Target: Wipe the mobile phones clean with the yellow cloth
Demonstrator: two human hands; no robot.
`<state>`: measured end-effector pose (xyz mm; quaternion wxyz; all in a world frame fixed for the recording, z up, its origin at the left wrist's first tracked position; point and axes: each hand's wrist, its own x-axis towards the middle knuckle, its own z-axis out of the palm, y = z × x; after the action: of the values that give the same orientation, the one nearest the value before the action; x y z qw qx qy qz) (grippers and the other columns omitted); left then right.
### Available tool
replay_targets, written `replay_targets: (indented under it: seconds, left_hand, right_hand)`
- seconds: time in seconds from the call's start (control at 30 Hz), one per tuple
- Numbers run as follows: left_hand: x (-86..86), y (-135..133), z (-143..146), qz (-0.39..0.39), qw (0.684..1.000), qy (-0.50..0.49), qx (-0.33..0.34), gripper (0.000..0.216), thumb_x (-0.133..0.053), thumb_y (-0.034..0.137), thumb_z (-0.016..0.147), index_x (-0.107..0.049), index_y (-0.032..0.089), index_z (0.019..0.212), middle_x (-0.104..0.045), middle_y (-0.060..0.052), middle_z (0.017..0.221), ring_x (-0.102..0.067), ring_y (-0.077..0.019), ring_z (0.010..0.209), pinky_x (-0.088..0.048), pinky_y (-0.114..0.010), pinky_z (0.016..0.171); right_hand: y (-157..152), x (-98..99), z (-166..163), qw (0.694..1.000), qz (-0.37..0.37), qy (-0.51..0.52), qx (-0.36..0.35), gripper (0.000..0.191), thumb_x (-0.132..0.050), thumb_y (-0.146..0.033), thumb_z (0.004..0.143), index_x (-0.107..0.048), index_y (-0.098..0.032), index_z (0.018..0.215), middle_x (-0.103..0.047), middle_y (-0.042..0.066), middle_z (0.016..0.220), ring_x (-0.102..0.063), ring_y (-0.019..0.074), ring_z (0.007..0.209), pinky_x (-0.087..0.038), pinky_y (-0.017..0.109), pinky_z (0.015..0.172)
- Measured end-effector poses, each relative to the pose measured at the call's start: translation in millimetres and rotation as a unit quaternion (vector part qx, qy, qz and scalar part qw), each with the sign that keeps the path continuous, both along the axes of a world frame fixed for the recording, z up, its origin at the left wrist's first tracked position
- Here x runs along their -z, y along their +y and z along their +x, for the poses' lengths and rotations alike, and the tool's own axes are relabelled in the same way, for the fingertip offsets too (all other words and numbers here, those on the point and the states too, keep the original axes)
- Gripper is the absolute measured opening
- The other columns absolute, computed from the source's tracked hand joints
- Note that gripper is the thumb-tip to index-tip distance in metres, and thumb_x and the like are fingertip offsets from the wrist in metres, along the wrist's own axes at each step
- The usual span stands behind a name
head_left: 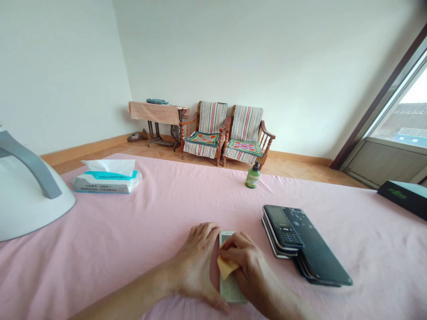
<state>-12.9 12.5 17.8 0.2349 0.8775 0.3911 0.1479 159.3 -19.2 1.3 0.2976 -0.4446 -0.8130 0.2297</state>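
Note:
A white smartphone [230,291] lies face up on the pink cloth, its screen partly covered. My left hand [195,262] spans its left side, fingers at the upper corner and thumb by the bottom edge, holding it against the table. Pinched in my right hand [248,258] is a small yellow cloth [227,266], pressed on the phone's screen. To the right sit two touching stacks of phones: a black keypad phone [287,235] tops the left one, and a larger dark tablet-like device [323,253] with pale smudges tops the other.
A green pump bottle [252,177] stands toward the far edge of the pink tablecloth [180,195]. On the left are a tissue pack [106,181] and a white kettle-like appliance [30,191] with a grey handle. A black box [405,195] lies far right. Two wooden chairs [245,122] stand beyond.

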Motion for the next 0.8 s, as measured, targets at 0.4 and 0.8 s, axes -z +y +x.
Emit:
replay_targets:
  seconds: [0.4, 0.8]
  left_hand:
    - [7.0, -0.7, -3.5, -0.014, 1.0, 0.008, -0.009, 0.113, -0.079, 0.062, 0.034, -0.034, 0.021, 0.129, -0.039, -0.016, 0.13, -0.035, -0.04, 0.122, -0.027, -0.056, 0.104]
    - [9.0, -0.2, -0.9, 0.001, 1.0, -0.01, -0.017, 0.109, -0.081, 0.059, 0.034, -0.037, 0.018, 0.125, -0.041, -0.016, 0.127, -0.038, -0.0384, 0.119, -0.027, -0.057, 0.104]
  right_hand:
    - [-5.7, -1.7, -1.7, 1.0, -0.007, 0.019, 0.001, 0.037, -0.053, 0.012, 0.065, -0.068, -0.02, 0.076, -0.062, 0.001, 0.091, -0.053, 0.0155, 0.091, -0.04, 0.023, 0.073]
    - [17.7, 1.0, -4.2, 0.998, 0.048, -0.022, 0.04, 0.023, -0.054, -0.002, 0.083, -0.069, -0.02, 0.083, -0.059, 0.004, 0.089, -0.051, 0.0168, 0.087, -0.042, 0.028, 0.078]
